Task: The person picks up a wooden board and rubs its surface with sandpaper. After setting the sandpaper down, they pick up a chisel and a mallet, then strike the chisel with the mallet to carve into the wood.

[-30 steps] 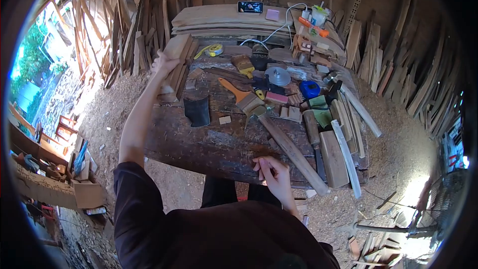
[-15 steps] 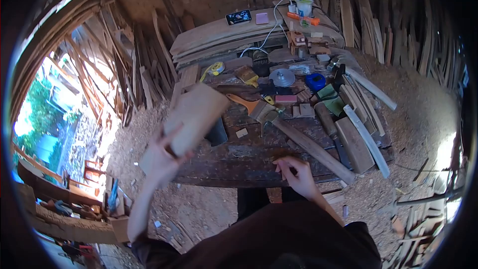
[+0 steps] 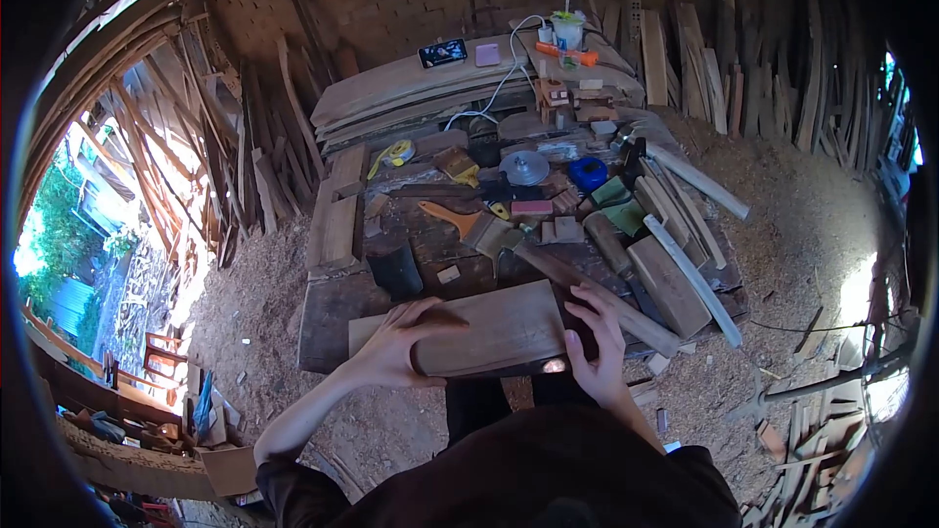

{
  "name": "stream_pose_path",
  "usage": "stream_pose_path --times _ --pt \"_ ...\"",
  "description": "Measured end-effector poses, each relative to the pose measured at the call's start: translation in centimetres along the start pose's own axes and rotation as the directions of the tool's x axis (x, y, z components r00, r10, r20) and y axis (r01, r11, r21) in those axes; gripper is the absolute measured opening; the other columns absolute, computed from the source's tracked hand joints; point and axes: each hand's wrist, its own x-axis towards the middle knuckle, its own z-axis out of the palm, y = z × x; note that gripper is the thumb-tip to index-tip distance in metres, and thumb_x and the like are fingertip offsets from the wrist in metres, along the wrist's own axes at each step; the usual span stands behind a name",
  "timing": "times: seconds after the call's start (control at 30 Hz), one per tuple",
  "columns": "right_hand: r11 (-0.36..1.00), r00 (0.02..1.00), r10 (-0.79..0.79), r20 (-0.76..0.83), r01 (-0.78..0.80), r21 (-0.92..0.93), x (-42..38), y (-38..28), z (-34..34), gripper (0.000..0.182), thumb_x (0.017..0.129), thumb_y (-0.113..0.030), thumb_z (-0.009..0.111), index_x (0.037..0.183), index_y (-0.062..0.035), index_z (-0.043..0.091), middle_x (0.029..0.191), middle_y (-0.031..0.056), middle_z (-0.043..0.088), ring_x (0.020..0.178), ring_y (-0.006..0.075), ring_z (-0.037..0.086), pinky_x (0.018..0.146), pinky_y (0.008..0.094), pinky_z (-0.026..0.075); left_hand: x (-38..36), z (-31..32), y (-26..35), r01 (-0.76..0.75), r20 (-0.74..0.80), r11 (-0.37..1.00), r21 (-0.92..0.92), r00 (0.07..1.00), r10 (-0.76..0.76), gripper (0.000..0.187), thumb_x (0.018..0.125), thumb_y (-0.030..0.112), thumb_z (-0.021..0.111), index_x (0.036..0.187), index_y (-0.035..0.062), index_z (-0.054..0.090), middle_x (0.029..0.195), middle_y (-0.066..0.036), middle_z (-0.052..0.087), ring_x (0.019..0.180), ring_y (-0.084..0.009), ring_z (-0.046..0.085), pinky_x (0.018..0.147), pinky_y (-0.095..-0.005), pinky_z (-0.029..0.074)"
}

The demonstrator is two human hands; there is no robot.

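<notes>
A wooden board lies lengthwise across the near edge of the worktable. My left hand grips its left part, with the thumb and fingers spread over the wood. At the board's right end is my right hand, its fingers curved and apart, the thumb tip right at the end of the wood. Just beyond the board are a dark curved piece and a small wood block. A paintbrush with an orange handle lies farther in. A long wooden strip runs down toward my right hand.
The worktable also carries a yellow tape measure, a metal disc, a blue round object and wood pieces at right. A phone rests on stacked planks behind. Shavings cover the floor.
The board has come from raised and tilted at the left down to the table's near edge, carried by my left hand. My right hand has opened from a loose curl beside the board's end.
</notes>
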Motion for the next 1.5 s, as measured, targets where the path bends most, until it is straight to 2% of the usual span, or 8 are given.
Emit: stream_pose_path --times 0.2,0.47,0.57,0.6,0.67,0.73,1.0,1.5 --pt "1.000 0.974 -0.021 0.225 0.023 -0.006 0.6 0.7 -0.7 0.042 0.083 -0.004 0.069 0.124 -0.0001 0.059 0.139 0.0202 0.050 0.136 0.0397 0.042 0.111 0.0481 0.034 1.5 -0.3 -0.3 -0.002 -0.009 1.000 -0.018 1.000 0.002 0.100 0.065 0.042 0.085 0.148 0.0134 0.038 0.147 -0.019 0.039 0.139 -0.0399 0.034 0.115 -0.0538 0.025" --pt "0.996 0.952 0.047 0.302 -0.023 -0.082 1.3 1.3 1.7 0.053 0.085 -0.015 0.071 0.134 -0.0026 0.053 0.144 0.0190 0.046 0.141 0.0404 0.036 0.113 0.0484 0.031 1.1 1.2 -0.5 0.034 -0.223 0.994 0.103 0.975 -0.010 0.092 0.075 0.047 0.078 0.147 0.0072 0.037 0.140 -0.016 0.049 0.136 -0.0334 0.042 0.116 -0.0564 0.021" --pt "0.992 0.948 0.066 0.310 -0.030 -0.120 1.3 1.1 1.7 0.052 0.086 -0.016 0.070 0.134 -0.0014 0.053 0.144 0.0192 0.046 0.141 0.0400 0.036 0.113 0.0478 0.031 0.6 1.8 -2.1 0.089 -0.582 0.976 -0.198 0.791 -0.190 0.063 0.091 0.032 0.067 0.141 0.0022 0.044 0.135 -0.020 0.053 0.127 -0.0354 0.049 0.110 -0.0447 0.033" --pt "0.992 0.946 0.058 0.320 -0.020 -0.122 1.4 1.1 1.8 0.052 0.086 -0.016 0.070 0.134 -0.0014 0.053 0.144 0.0192 0.046 0.141 0.0400 0.036 0.113 0.0478 0.031 0.7 2.2 -2.4 0.089 -0.591 0.975 -0.203 0.783 -0.195 0.063 0.091 0.032 0.067 0.141 0.0022 0.044 0.135 -0.020 0.053 0.127 -0.0354 0.049 0.110 -0.0447 0.033" --pt "0.991 0.951 0.075 0.300 -0.038 -0.127 1.2 1.1 1.9 0.051 0.087 -0.015 0.068 0.133 -0.0006 0.053 0.144 0.0194 0.047 0.140 0.0399 0.036 0.112 0.0481 0.032 1.0 2.7 -3.0 0.279 -0.715 0.905 -0.322 0.555 -0.425 0.058 0.092 0.028 0.066 0.139 -0.0003 0.046 0.131 -0.021 0.055 0.121 -0.0350 0.053 0.102 -0.0391 0.041" --pt "0.991 0.951 0.071 0.300 -0.034 -0.127 1.2 1.1 1.9 0.051 0.087 -0.014 0.068 0.133 -0.0006 0.053 0.144 0.0194 0.047 0.140 0.0399 0.037 0.112 0.0484 0.032 1.1 2.4 -2.4 0.328 -0.726 0.891 -0.314 0.523 -0.447 0.055 0.092 0.025 0.066 0.137 -0.0009 0.047 0.127 -0.021 0.058 0.116 -0.0342 0.057 0.097 -0.0376 0.044" --pt "0.990 0.958 0.069 0.279 -0.031 -0.140 0.9 1.0 2.1 0.047 0.086 -0.011 0.067 0.131 -0.0005 0.054 0.143 0.0195 0.048 0.139 0.0398 0.039 0.111 0.0498 0.032 0.9 1.9 -1.8 0.453 -0.590 0.889 -0.063 0.701 -0.400 0.055 0.091 0.036 0.065 0.133 0.0019 0.052 0.121 -0.019 0.061 0.112 -0.0399 0.057 0.096 -0.0447 0.043" --pt "0.984 0.961 0.086 0.265 -0.039 -0.176 0.8 0.9 2.6 0.043 0.089 -0.007 0.060 0.131 0.0010 0.055 0.142 0.0198 0.050 0.139 0.0392 0.039 0.112 0.0471 0.032 0.2 2.4 -2.1 0.352 -0.643 0.927 -0.133 0.681 -0.351 0.052 0.092 0.034 0.065 0.131 0.0002 0.053 0.122 -0.022 0.060 0.115 -0.0399 0.056 0.099 -0.0444 0.042"
